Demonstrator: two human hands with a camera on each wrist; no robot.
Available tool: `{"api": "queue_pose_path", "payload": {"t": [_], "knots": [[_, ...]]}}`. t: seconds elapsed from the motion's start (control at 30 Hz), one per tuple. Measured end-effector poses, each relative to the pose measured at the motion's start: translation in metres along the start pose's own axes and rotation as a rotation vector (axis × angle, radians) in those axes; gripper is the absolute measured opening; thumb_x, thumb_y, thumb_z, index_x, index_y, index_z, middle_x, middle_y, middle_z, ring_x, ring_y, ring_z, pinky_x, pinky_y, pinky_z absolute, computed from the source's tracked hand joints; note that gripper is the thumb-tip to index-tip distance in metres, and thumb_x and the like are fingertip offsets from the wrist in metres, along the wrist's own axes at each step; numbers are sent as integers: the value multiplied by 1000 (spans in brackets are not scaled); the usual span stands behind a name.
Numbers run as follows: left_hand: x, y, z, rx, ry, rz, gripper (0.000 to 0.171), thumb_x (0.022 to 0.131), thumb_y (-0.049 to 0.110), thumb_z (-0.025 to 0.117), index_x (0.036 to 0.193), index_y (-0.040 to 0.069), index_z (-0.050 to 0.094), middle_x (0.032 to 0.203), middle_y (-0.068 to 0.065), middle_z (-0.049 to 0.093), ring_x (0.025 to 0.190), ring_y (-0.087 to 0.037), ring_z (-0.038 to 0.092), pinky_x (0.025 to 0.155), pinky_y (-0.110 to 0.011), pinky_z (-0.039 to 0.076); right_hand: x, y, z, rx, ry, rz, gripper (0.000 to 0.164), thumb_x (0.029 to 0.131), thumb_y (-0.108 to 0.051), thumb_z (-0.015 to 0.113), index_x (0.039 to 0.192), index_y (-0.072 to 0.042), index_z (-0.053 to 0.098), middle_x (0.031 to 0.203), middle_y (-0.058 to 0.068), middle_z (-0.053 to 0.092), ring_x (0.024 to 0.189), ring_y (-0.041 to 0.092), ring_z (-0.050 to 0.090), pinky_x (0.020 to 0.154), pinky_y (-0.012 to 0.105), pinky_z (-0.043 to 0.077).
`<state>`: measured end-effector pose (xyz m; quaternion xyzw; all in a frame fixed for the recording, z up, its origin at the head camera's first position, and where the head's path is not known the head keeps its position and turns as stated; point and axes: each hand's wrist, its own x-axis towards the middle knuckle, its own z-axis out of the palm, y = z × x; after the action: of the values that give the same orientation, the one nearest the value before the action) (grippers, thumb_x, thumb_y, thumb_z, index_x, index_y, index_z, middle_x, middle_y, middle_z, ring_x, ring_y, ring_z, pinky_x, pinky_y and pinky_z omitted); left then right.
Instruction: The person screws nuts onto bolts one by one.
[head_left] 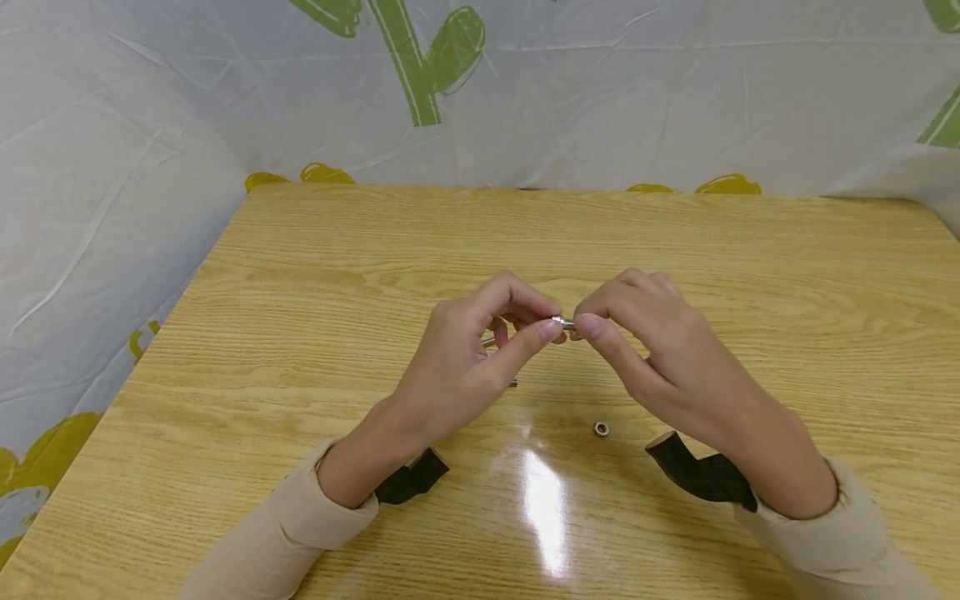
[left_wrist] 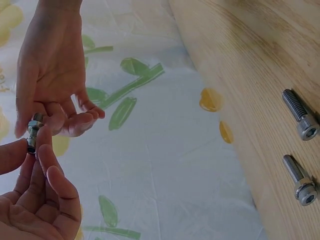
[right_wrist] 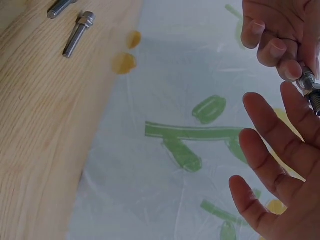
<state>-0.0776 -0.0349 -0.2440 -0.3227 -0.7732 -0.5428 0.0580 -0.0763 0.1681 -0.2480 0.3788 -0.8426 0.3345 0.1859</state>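
Note:
Between both hands, raised over the table, is a metal socket-head bolt [head_left: 566, 323] with a nut [left_wrist: 34, 124] on its thread. My left hand [head_left: 457, 358] pinches the head end between thumb and index finger, the other fingers curled behind. From the right, my right hand [head_left: 675, 358] pinches the threaded end with thumb and index finger. In the right wrist view, the other fingers [right_wrist: 265, 150] of this hand are spread. Below the hands, a loose nut [head_left: 602, 429] lies on the table. Two more bolts, one plain [left_wrist: 300, 115] and one with a nut near its head [left_wrist: 300, 181], lie nearby.
The wood-grain table [head_left: 300, 250] meets a white sheet [head_left: 585, 108] with green and yellow plant prints at its back and left. Black wrist mounts [head_left: 697, 471] jut out near both sleeves. The left hand partly covers the two bolts in the head view.

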Motion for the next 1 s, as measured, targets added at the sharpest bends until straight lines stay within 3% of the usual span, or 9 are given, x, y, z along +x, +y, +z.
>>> {"api": "queue_pose_path", "payload": {"t": [0.13,0.3,0.63,1.0], "knots": [[0,-1,0,4,0,0,9,90,10,59,99,5,61,86,-2,69,73,-2,57,63,-22,45,-3,1,-2,-18,-32,83,11,91,-20,60,100,-13,61,96,-8,60,92,9,47,80,28,34],[0,-1,-1,14,4,2,10,91,10,59,99,5,61,87,-1,67,73,-3,56,64,-22,46,-7,4,-3,-54,-19,117,42,76,-15,77,113,-11,57,106,-6,58,98,10,49,84,27,37],[1,0,-2,8,10,9,10,90,10,60,99,6,61,86,-1,69,72,-3,56,64,-22,45,-3,9,0,18,87,-113,25,86,-17,67,105,-3,60,98,-1,61,92,12,52,84,24,37],[0,-1,-2,14,15,-2,9,90,11,60,99,7,61,85,0,68,73,-2,57,64,-22,45,-5,12,1,5,74,-78,25,84,-16,69,108,-11,63,99,-4,61,92,13,51,82,22,38]]}}
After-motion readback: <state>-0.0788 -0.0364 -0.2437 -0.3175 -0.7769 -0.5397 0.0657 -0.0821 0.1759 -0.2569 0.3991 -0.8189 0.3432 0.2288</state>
